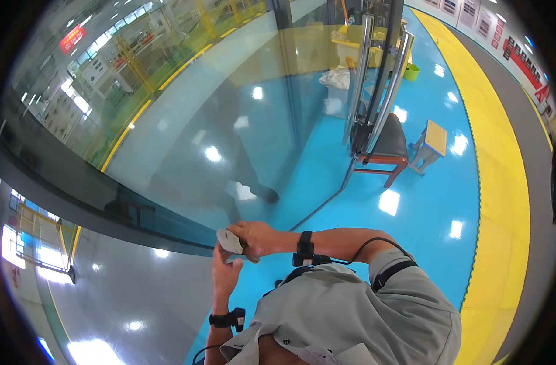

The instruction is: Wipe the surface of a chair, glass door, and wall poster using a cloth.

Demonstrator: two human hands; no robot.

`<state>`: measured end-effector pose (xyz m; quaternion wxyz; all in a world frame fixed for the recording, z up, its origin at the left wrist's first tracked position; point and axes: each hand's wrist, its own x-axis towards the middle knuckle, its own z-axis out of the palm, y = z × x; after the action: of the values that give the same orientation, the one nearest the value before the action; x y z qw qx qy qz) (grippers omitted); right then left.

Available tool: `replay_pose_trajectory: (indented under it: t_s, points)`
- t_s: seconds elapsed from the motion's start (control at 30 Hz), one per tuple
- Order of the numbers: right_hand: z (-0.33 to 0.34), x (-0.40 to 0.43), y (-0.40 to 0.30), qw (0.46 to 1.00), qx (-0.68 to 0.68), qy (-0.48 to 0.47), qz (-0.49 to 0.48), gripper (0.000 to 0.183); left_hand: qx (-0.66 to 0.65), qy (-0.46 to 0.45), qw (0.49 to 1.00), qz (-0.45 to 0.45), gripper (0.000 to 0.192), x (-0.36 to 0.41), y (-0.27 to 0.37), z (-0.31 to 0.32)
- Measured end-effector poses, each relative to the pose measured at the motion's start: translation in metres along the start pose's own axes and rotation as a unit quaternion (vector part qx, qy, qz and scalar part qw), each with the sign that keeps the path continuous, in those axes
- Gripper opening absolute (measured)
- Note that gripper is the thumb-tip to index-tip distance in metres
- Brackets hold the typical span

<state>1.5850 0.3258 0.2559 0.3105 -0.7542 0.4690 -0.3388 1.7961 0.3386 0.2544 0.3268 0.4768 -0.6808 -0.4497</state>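
A crumpled pale grey cloth (pixel 230 242) is bunched between my two hands at waist height, in front of the dark lower frame of a glass panel. My right hand (pixel 258 238) grips it from the right, and a bit of cloth pokes out beneath the palm. From below, my left hand (pixel 226 273) has its fingers up against the cloth's left side; its thumb points towards the right hand. Beyond them the large glass panel (pixel 182 137) reflects legs and ceiling lights. A black strap with a small device circles each wrist.
On the right, chrome door handles (pixel 392 91) stand upright. Behind them are a dark-seated wooden chair (pixel 389 141) and a small stool (pixel 430 141). A lime-green bin (pixel 411 72) stands farther back. Yellow matting (pixel 501 191) edges the blue floor (pixel 423 237).
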Motion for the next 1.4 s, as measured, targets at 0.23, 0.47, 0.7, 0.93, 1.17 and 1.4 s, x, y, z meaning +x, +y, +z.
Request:
replay_pose_trajectory:
  t_s: [0.23, 0.47, 0.7, 0.93, 1.17, 1.4]
  points:
    - [-0.006, -0.022, 0.010, 0.997, -0.074, 0.025, -0.015, 0.067, -0.164, -0.051, 0.985, -0.034, 0.059, 0.025, 0.015, 0.042]
    - [-0.058, -0.064, 0.021, 0.985, 0.140, -0.059, 0.081, 0.087, -0.226, -0.090, 0.966, -0.084, 0.051, 0.041, 0.032, 0.064]
    - [-0.067, -0.086, 0.027, 0.987, 0.150, 0.029, 0.039, 0.098, -0.118, -0.137, 0.983, 0.001, 0.053, 0.055, 0.048, 0.073]
    - [-0.058, -0.090, 0.033, 0.993, 0.085, 0.054, 0.069, 0.099, -0.069, -0.121, 0.990, 0.014, 0.045, 0.057, 0.054, 0.091]
    - [-0.041, -0.095, 0.019, 0.988, 0.055, 0.115, 0.087, 0.092, -0.057, -0.055, 0.997, 0.005, 0.042, 0.057, 0.024, 0.115]
    - [-0.041, -0.089, 0.047, 0.989, 0.046, 0.122, 0.066, 0.081, -0.085, -0.087, 0.993, -0.006, 0.050, 0.068, 0.035, 0.117]
